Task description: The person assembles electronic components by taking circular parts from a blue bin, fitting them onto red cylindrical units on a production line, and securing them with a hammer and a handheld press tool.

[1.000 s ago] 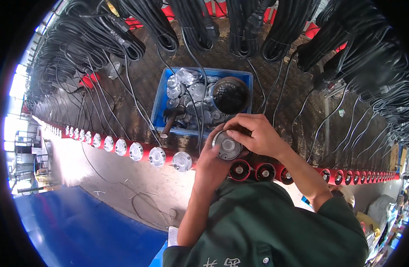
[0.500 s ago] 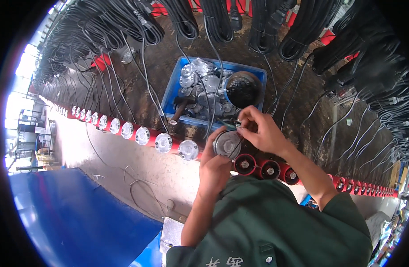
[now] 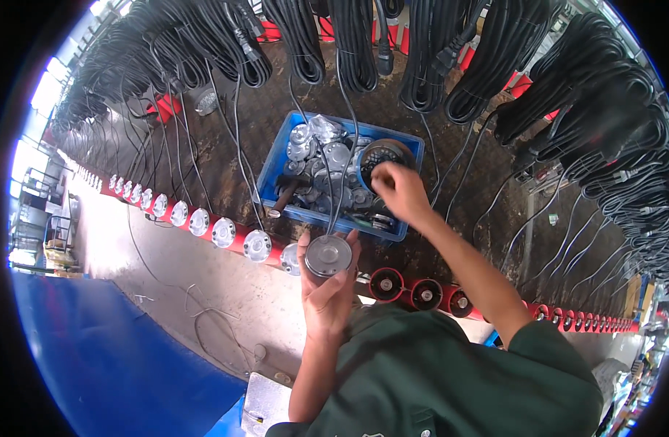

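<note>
My left hand (image 3: 326, 306) grasps a round silver cap (image 3: 329, 253), thumb on the near side and fingers curled around its rim, its flat face turned up toward me. The cap is at the near edge of the table (image 3: 378, 102), between the capped tubes (image 3: 223, 232) on my left and the uncapped tubes (image 3: 426, 294), red with dark insides, on my right; whether it sits on a tube beneath, I cannot tell. My right hand (image 3: 406, 191) is well apart from it, fingers bent and bunched at the near side of a round bowl (image 3: 401, 149); I cannot tell whether they pinch anything. The bowl stands in the right part of a blue bin (image 3: 313, 216), beside a heap of silver parts (image 3: 337, 154). A hammer (image 3: 285, 195) leans over the bin's near left rim. Black cords (image 3: 422, 65) hang in thick bundles along the far side, and below on my left lies a blue sheet (image 3: 116, 349).
</note>
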Tool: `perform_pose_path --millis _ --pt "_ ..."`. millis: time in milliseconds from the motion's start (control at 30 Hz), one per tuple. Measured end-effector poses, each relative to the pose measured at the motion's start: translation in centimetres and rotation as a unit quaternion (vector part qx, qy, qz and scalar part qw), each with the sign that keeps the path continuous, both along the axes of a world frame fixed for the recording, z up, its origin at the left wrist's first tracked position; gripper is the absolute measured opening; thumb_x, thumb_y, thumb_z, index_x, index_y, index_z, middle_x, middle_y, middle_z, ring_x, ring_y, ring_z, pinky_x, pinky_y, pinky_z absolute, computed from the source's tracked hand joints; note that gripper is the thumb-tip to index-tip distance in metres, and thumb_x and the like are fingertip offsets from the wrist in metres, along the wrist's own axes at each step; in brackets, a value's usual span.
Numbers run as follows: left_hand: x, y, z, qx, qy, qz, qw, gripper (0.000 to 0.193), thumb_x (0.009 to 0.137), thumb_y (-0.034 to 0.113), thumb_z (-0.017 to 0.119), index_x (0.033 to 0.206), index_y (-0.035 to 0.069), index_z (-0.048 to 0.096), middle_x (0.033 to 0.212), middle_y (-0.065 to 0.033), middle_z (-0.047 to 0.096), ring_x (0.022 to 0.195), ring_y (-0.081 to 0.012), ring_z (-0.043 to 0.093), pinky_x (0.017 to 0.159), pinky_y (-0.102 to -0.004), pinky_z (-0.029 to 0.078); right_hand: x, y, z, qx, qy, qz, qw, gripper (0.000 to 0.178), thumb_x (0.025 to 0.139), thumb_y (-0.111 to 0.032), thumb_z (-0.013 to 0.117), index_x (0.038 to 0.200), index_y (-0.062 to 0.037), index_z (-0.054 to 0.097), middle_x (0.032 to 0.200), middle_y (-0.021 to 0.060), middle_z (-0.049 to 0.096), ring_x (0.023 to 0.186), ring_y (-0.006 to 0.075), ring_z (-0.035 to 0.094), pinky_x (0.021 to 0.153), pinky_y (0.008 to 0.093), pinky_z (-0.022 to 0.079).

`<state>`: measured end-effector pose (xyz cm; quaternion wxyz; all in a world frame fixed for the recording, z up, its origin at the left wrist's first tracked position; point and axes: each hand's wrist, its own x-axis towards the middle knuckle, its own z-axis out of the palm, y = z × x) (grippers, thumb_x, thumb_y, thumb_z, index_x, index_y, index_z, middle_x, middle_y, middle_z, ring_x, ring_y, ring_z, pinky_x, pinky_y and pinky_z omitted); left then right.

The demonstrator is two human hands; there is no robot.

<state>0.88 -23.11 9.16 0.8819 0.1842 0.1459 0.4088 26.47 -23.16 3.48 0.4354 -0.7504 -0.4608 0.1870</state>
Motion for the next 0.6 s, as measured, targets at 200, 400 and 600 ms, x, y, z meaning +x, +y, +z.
perform_pose_path --millis 200,400,600 --pt "-1.8 -0.4 0.0 0.0 0.002 -0.01 1.0 0.074 0.088 0.006 0.074 0.154 0.014 0.044 0.144 -0.0244 0.059 0.145 -0.052 0.048 0.129 -0.0615 0.03 5.3 5.9 -6.4 -0.109 -0.282 0.036 0.952 0.027 0.086 -0.022 0.077 0.11 -0.0124 0.076 0.106 0.0154 0.074 0.102 0.0401 0.071 0.087 0.0516 0.059" --pt "-5.7 -0.7 -2.3 -0.024 0.025 0.051 0.998 0.073 0.087 0.018 0.074 0.155 0.01 0.047 0.145 -0.0251 0.057 0.142 -0.0468 0.051 0.128 -0.0589 0.032 5.8 5.1 -6.8 -0.089 -0.246 0.055 0.964 0.024 0.086 -0.018 0.075 0.109 -0.0131 0.077 0.111 0.0167 0.074 0.1 0.0408 0.071 0.084 0.0514 0.059" --pt "-5.7 -1.1 -3.6 -0.071 0.036 0.06 0.995 0.074 0.086 0.015 0.073 0.153 0.011 0.043 0.146 -0.0292 0.053 0.136 -0.0514 0.055 0.124 -0.0626 0.036 5.5 5.3 -5.0 -0.111 -0.255 0.114 0.954 0.019 0.086 -0.019 0.078 0.104 -0.0115 0.078 0.103 0.0147 0.075 0.095 0.0363 0.073 0.079 0.0469 0.058"
